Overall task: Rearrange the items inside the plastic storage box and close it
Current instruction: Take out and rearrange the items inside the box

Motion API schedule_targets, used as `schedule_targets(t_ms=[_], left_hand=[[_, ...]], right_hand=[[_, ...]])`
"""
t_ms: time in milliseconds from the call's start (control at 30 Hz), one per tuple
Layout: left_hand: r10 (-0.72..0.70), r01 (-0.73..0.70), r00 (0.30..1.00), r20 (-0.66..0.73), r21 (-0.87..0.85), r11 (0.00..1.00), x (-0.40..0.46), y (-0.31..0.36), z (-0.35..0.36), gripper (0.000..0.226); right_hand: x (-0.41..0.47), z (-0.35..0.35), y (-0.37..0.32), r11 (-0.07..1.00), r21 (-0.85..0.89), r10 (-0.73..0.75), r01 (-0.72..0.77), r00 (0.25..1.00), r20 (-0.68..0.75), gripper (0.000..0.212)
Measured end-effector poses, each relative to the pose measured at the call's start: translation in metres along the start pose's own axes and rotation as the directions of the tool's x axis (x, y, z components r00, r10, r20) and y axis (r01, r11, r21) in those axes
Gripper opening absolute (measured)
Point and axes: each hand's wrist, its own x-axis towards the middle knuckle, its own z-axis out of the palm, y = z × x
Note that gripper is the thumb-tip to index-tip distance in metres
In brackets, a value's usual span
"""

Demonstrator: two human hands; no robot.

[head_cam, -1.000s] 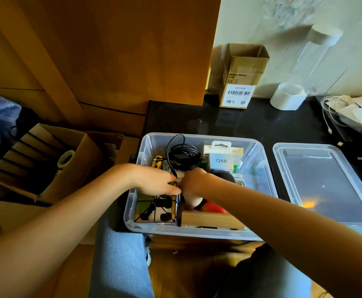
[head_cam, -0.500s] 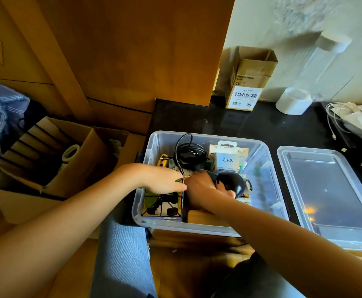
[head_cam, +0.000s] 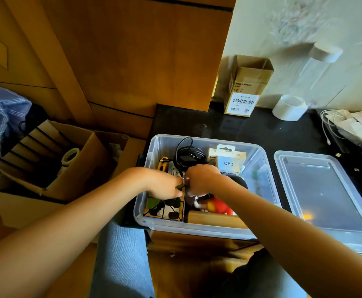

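A clear plastic storage box [head_cam: 197, 230] stands open in front of me, its lid [head_cam: 326, 201] lying flat to its right. Inside are a coiled black cable [head_cam: 188, 155], a white Q88 carton [head_cam: 228, 162], a yellow tool [head_cam: 162, 164], a black round object [head_cam: 239, 181], a red toy [head_cam: 218, 206], a wooden block [head_cam: 210, 219] and an upright toy package [head_cam: 165, 208] with black wheels. My left hand [head_cam: 165, 186] grips the package's top edge. My right hand [head_cam: 201, 179] curls its fingers round the same edge at the right corner.
An open cardboard box [head_cam: 46, 168] with dividers and a tape roll sits to the left. On the black counter behind stand a small barcode carton [head_cam: 243, 91], a white tape roll [head_cam: 288, 107] and white cables with papers [head_cam: 347, 123]. My knees are below the box.
My right hand has left the black round object and moved left to the toy package's top corner, meeting my left hand. The red toy shows again.
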Motion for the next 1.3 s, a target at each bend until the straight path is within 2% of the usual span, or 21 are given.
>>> schedule_targets(t_ms=[133, 167, 233, 333, 400, 467, 567, 667, 800, 900, 1033, 1200, 1300], left_hand=[[0.012, -0.012, 0.999, 0.04, 0.011, 1.0, 0.002, 0.0, -0.002, 0.049], [0.011, -0.013, 0.999, 0.046, 0.024, 1.0, 0.003, -0.001, -0.002, 0.049], [0.012, -0.013, 0.999, 0.049, 0.021, 1.0, 0.005, -0.002, -0.002, 0.043], [0.019, -0.019, 1.0, 0.005, -0.048, 0.999, 0.009, -0.004, 0.0, 0.024], [0.024, -0.025, 1.0, -0.018, -0.042, 0.999, 0.011, -0.004, 0.002, 0.03], [0.035, -0.034, 0.999, -0.016, 0.001, 0.999, 0.012, -0.002, 0.004, 0.045], [0.042, -0.041, 0.999, -0.016, 0.024, 0.999, 0.011, 0.002, 0.007, 0.051], [0.063, -0.061, 0.996, -0.071, 0.022, 0.998, 0.012, 0.004, 0.01, 0.052], [0.092, -0.097, 0.989, -0.113, -0.037, 0.995, 0.012, 0.003, 0.009, 0.05], [0.088, -0.099, 0.986, -0.14, -0.073, 0.992, 0.015, 0.002, 0.011, 0.049], [0.084, -0.102, 0.981, -0.173, -0.096, 0.99, 0.017, 0.002, 0.018, 0.048], [0.077, -0.098, 0.979, -0.19, -0.104, 0.99, 0.019, 0.0, 0.025, 0.051], [0.079, -0.14, 0.965, -0.249, -0.239, 0.961, 0.019, -0.005, 0.025, 0.046]], right_hand=[[-0.007, -0.009, 0.01, 0.989, 0.106, -0.115, 0.099, 0.982, 0.153, 0.033], [-0.011, -0.014, 0.014, 0.982, 0.152, -0.134, 0.112, 0.981, 0.138, 0.033], [-0.023, -0.024, 0.026, 0.967, 0.227, -0.123, 0.116, 0.992, 0.015, 0.031], [-0.043, -0.03, 0.049, 0.967, 0.244, -0.026, 0.07, 0.984, -0.178, 0.03], [-0.056, -0.024, 0.062, 0.968, 0.25, 0.041, 0.019, 0.972, -0.233, 0.029], [-0.066, -0.013, 0.069, 0.955, 0.294, 0.093, -0.023, 0.97, -0.224, 0.027], [-0.073, 0.008, 0.069, 0.936, 0.348, 0.133, -0.056, 0.971, -0.201, 0.035], [-0.072, 0.021, 0.066, 0.901, 0.429, 0.19, -0.062, 0.946, -0.263, 0.042], [-0.066, 0.031, 0.062, 0.89, 0.449, 0.251, -0.083, 0.91, -0.329, 0.046], [-0.064, 0.035, 0.062, 0.875, 0.474, 0.283, -0.101, 0.9, -0.331, 0.05], [-0.066, 0.041, 0.065, 0.796, 0.6, 0.321, -0.074, 0.893, -0.316, 0.047], [-0.065, 0.049, 0.055, 0.782, 0.617, 0.377, -0.085, 0.853, -0.361, 0.052], [-0.064, 0.051, 0.055, 0.733, 0.68, 0.395, -0.021, 0.827, -0.4, 0.046]])
